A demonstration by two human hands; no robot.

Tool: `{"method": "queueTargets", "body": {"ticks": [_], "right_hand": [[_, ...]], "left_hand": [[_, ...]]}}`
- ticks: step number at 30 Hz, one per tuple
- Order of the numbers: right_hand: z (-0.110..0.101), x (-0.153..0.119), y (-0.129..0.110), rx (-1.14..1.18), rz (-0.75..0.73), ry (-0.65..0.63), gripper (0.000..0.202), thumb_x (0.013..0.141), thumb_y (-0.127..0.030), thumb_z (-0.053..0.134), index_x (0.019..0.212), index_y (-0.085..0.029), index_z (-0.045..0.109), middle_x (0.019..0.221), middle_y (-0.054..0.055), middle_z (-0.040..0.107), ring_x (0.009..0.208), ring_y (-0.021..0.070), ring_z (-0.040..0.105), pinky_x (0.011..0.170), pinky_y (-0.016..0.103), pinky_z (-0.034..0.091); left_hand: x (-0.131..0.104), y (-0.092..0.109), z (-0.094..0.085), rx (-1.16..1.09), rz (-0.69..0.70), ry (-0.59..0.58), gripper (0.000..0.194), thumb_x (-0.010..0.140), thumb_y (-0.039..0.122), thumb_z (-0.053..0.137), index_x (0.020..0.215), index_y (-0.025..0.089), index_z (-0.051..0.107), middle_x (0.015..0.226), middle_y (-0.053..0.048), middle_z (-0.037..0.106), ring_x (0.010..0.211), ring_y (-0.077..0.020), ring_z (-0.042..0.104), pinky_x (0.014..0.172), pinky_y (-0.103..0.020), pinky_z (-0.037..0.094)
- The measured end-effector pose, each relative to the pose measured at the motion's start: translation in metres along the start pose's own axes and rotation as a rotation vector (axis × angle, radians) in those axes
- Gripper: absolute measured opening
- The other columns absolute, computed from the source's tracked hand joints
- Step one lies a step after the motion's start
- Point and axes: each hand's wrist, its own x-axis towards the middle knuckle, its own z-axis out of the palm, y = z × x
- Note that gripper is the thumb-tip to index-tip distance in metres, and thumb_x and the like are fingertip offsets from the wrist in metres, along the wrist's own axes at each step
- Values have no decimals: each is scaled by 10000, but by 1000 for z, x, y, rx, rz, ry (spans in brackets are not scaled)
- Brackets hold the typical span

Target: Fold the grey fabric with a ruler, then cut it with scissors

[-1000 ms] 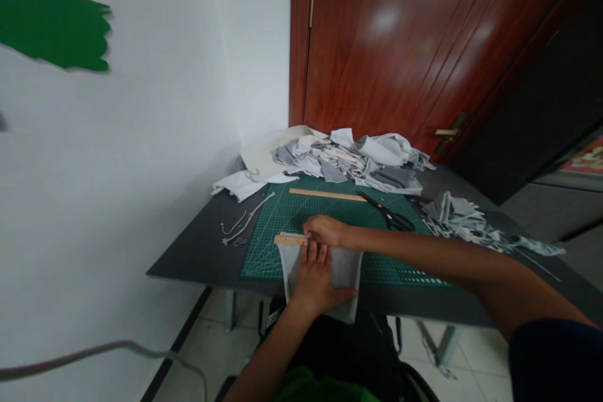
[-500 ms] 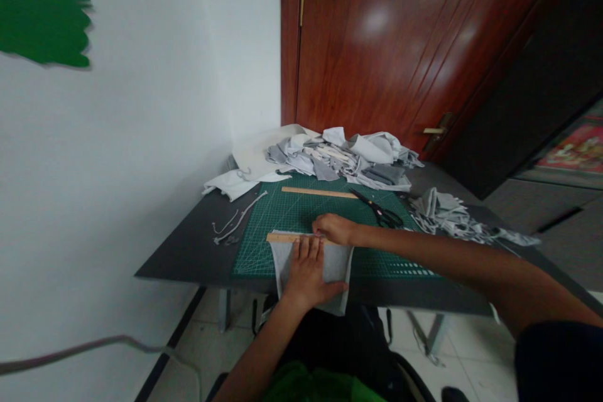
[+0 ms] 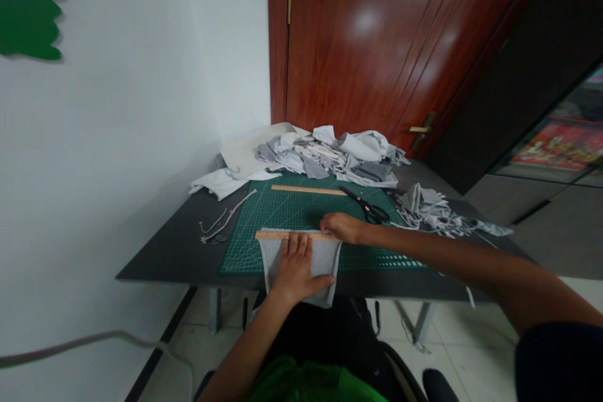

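Note:
A piece of light grey cloth (image 3: pixel 325 264) lies at the front of the green cutting mat (image 3: pixel 242 251), its near end hanging over the table edge. Across its far edge runs a wooden ruler (image 3: pixel 271 235). My left hand (image 3: pixel 296 270) rests flat on the cloth, fingers stretched, the tips pressing on the ruler and the thumb out to the right. Along the ruler's far edge, near its right end, is my right hand (image 3: pixel 342 226), fingers closed in a pinch. Whatever it holds is hidden by the fingers.
Black-handled scissors (image 3: pixel 370 207) lie on the mat beside a second wooden ruler (image 3: pixel 306 190). A heap of white and grey cloth pieces (image 3: pixel 330 154) covers the back. Grey scraps (image 3: pixel 433 210) lie at right, thin strips (image 3: pixel 230 217) at left. A wall (image 3: pixel 141 107) borders the left side.
My right hand has slid to the right along the ruler, towards its right end. My left hand stays pressed on the cloth and ruler. The whole view has shifted a little.

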Motion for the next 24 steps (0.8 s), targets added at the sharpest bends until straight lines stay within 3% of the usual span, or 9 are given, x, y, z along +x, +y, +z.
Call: {"method": "queueTargets", "body": {"ticks": [9,17,24], "right_hand": [[-5,-29,11,-29,26,-20,199,901,-13,571,882,-144,720,869,84,684,850,213,599,782,292,399],[-4,-50,26,2,44,-8,179,869,-1,606,847,-143,713,852,78,680,836,213,597,787,296,404],[-1,-49,22,92,103,163,215,922,8,551,944,-130,714,921,104,704,870,219,629,818,313,450]], "left_hand": [[1,0,0,3,-10,11,1128,775,851,604,1580,81,425,1649,-234,400,1574,-453,245,1286,-594,141],[2,2,-3,24,-13,-13,1142,796,864,535,1579,41,415,1658,-228,388,1575,-438,246,1294,-558,106],[2,2,-7,19,-11,-36,1143,793,872,540,1585,58,417,1669,-216,375,1582,-439,228,1301,-552,100]]}}
